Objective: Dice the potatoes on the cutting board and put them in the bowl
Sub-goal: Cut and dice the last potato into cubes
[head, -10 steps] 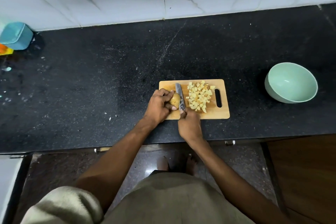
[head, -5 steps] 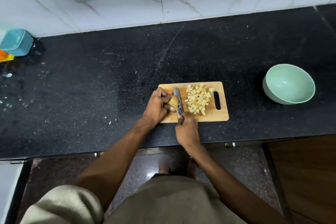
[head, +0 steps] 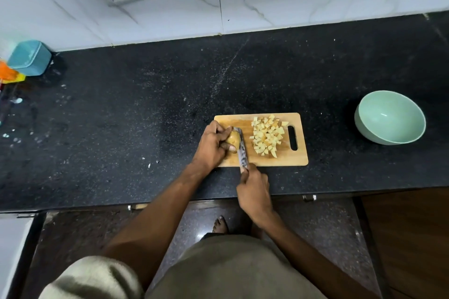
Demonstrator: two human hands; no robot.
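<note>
Right grip (head: 254, 188) clasps knife (head: 243, 150); left grip (head: 213, 144) clutches potato (head: 233, 139) at board's (head: 279, 160) left edge

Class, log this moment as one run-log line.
left hand holds potato piece | right hand slices with knife | pale green bowl empty

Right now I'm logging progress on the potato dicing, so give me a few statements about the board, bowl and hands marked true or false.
1. The green bowl holds diced potato. False: it is empty.
2. The left hand grips a potato piece on the cutting board. True.
3. The right hand holds the knife. True.
4. The diced pile lies left of the knife. False: it lies to its right, near the board's handle slot.
5. The bowl sits on the board. False: it stands apart on the counter.
</note>
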